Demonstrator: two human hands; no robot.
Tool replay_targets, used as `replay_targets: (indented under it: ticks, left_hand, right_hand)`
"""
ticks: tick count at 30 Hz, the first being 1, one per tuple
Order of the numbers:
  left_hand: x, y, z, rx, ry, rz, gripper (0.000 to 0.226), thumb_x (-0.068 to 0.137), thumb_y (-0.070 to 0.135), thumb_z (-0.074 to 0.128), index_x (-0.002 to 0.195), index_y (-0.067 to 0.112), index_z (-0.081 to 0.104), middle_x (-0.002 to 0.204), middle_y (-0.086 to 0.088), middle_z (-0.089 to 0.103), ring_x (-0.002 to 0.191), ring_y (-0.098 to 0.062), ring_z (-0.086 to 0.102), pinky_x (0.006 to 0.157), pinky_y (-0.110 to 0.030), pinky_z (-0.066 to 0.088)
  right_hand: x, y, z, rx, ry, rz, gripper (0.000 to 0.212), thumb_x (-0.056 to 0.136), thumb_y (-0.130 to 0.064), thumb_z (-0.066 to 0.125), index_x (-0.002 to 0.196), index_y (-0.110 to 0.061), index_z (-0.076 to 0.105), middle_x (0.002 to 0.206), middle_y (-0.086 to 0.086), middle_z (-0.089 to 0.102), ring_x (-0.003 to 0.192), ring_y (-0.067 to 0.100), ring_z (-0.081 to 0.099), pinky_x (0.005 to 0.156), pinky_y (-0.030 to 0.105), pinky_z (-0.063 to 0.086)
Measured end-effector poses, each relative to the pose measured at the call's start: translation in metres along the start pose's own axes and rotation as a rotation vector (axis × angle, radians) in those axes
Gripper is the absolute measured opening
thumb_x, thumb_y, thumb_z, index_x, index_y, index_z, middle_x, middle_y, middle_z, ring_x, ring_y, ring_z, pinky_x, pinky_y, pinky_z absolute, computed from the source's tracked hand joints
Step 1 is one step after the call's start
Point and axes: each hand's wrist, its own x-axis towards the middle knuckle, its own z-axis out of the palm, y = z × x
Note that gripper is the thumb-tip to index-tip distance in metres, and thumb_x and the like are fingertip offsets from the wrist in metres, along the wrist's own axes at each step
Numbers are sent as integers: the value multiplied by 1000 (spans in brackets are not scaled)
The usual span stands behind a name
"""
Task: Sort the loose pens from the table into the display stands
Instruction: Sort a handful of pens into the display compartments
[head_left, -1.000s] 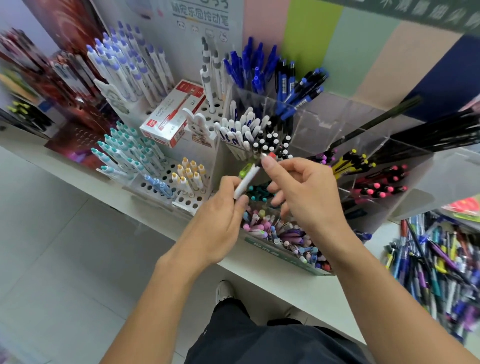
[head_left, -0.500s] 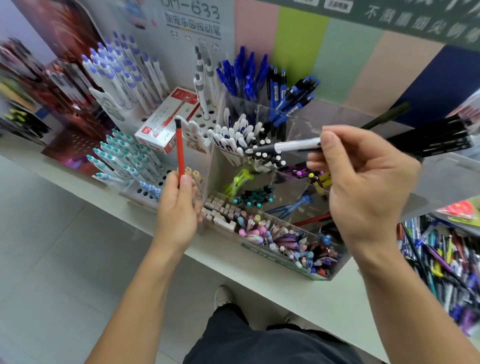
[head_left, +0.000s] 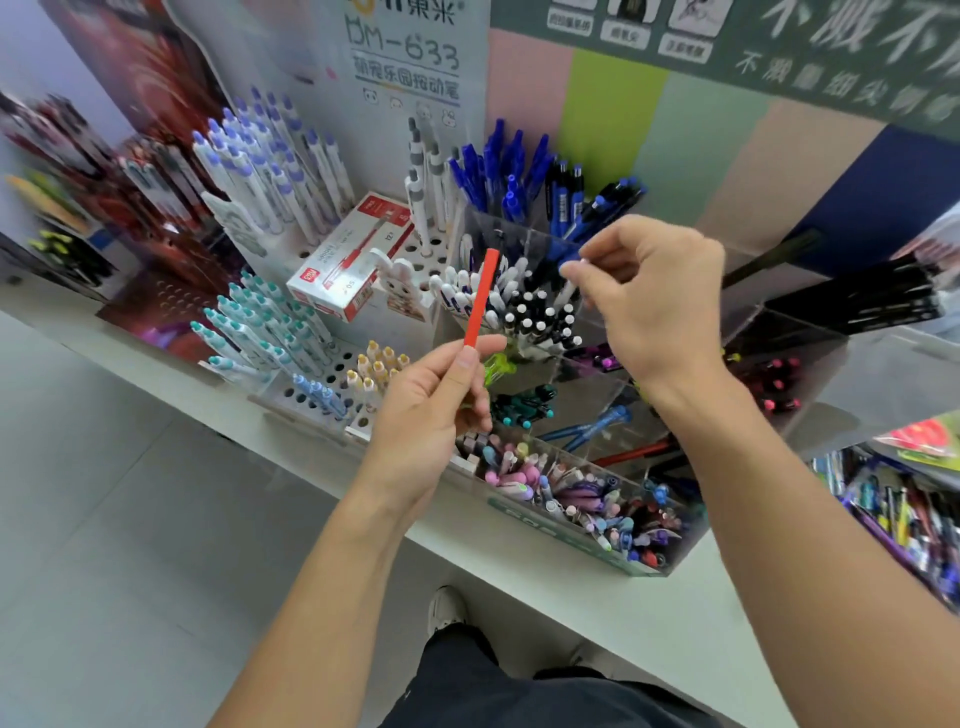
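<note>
At frame centre — change: the slim red pen (head_left: 480, 298), held low and upright beside the perforated stand half a second ago, is now raised and tilted in front of the clear acrylic compartment stand (head_left: 670, 558); the white-barrelled pen, carried level above the stand by the right hand (head_left: 655, 306) half a second ago, is now turned tip-down over the cluster of white and black capped pens (head_left: 535, 306).

Meaning for the task: the white pen appears to be on the point of being dropped among its like; the red pen is judged to be next in line, its slot not yet chosen.

Left hand (head_left: 434, 410): the lower end of the red pen is pinched between thumb and forefinger; the remaining fingers are curled loosely beneath.

Right hand: thumb and forefinger are pressed together around the white pen's upper end at centre right; the other fingers are bent, slightly fanned. Little of the pen is shown, and blur hides whether the tip is already seated.

Loose pens: a mixed pile of coloured pens (head_left: 904, 514) is seen on the white table (head_left: 613, 613) at the right edge, well apart from both hands.

Red and white pen box (head_left: 345, 262): lying on the perforated white stand (head_left: 332, 382), left of centre.
</note>
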Motion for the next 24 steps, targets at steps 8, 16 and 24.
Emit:
replay_targets:
  ticks: [8, 16, 24]
  left_hand:
    - [7, -1, 19, 24, -32, 43, 12, 104, 18, 48, 113, 16, 56, 76, -1, 68, 67, -12, 58, 62, -23, 49]
    - [10, -9, 44, -6, 72, 62, 15, 104, 22, 50, 103, 17, 64, 84, 3, 66, 74, -12, 62, 64, -25, 50]
    - [14, 0, 74, 313, -213, 244, 17, 91, 9, 70, 97, 25, 75, 76, 10, 72, 67, -6, 60, 63, -20, 50]
  right_hand:
    - [-7, 4, 6, -16, -4, 60, 7, 85, -22, 80, 79, -18, 78, 67, -9, 70, 62, 4, 65, 69, 34, 58]
    - [-40, 6, 0, -119, -98, 39, 22, 100, -21, 60, 113, -13, 76, 104, 2, 76, 98, 18, 67, 89, 35, 54]
    - [-58, 22, -114, 579, -127, 367, 25, 91, -26, 66, 104, -5, 72, 72, 5, 67, 59, 17, 60, 53, 22, 52]
